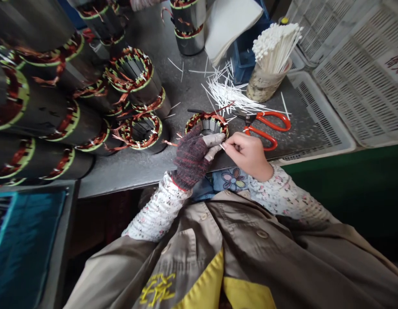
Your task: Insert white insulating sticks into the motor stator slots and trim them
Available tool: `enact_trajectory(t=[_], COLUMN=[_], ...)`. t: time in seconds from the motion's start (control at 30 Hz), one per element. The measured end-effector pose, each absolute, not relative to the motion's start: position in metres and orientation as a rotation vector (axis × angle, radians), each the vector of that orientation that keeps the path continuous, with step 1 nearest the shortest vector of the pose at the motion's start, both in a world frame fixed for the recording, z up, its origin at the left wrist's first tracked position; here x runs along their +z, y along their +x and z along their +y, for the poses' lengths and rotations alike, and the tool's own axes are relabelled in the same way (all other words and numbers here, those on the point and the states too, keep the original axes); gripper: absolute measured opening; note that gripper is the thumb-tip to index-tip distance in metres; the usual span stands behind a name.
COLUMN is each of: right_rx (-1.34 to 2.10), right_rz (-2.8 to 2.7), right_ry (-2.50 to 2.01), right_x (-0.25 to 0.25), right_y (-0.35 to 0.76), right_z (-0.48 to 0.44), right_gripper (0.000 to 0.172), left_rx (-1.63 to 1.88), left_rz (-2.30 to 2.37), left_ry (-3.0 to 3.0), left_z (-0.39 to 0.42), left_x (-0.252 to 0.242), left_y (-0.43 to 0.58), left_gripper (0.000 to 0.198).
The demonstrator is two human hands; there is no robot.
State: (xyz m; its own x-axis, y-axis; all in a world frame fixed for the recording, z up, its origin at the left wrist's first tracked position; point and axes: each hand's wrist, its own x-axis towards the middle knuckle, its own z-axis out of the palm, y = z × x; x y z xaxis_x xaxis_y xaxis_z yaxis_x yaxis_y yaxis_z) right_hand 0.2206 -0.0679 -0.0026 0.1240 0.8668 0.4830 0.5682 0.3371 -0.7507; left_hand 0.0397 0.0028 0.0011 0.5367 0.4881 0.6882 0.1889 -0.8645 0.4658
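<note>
A motor stator with copper windings [225, 125] stands on the grey bench in front of me. My left hand [195, 152], in a dark knitted glove with pale-wrapped fingertips, grips its near side, the fingers lying over the rim. Close against those fingertips, my bare right hand [247, 153] is closed in a pinch on a thin white strip [222, 146] at the stator's near right edge. Most of the strip is hidden by the fingers. Red-handled scissors [272, 121] lie just beyond my right hand, blades towards the stator.
Many stators [142, 131] stand and lie stacked on the left. Loose white strips [226, 90] are scattered behind the scissors. A cup [266, 83] holds a bundle of white-tipped sticks [276, 45]. White paper sheets [227, 25], a blue bin [242, 60] and white plastic crates [363, 56] stand behind and right.
</note>
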Motion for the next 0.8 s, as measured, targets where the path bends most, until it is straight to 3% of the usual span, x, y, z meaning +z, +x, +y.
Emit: enact_trajectory(t=[0.27, 0.47, 0.67, 0.8], right_rx=[0.322, 0.644, 1.142, 1.129], right_rz=[-1.727, -1.664, -1.413, -1.196], right_ry=[-1.449, -1.079, -0.815, -0.926], right_x=[0.013, 0.048, 0.029, 0.032], right_y=[0.217, 0.231, 0.231, 0.234], right_z=[-0.071, -0.09, -0.095, -0.099], right_gripper=[0.032, 0.032, 0.037, 0.045], left_rx=[1.095, 1.082, 1.038, 1.139], left_rz=[0.573, 0.722, 0.69, 0.688], left_ry=[2.605, 2.611, 2.684, 2.691], left_z=[0.004, -0.001, 0.002, -0.001], left_x=[0.002, 0.006, 0.005, 0.0], left_y=[0.035, 0.037, 0.029, 0.038], left_gripper=[0.024, 0.021, 0.009, 0.005])
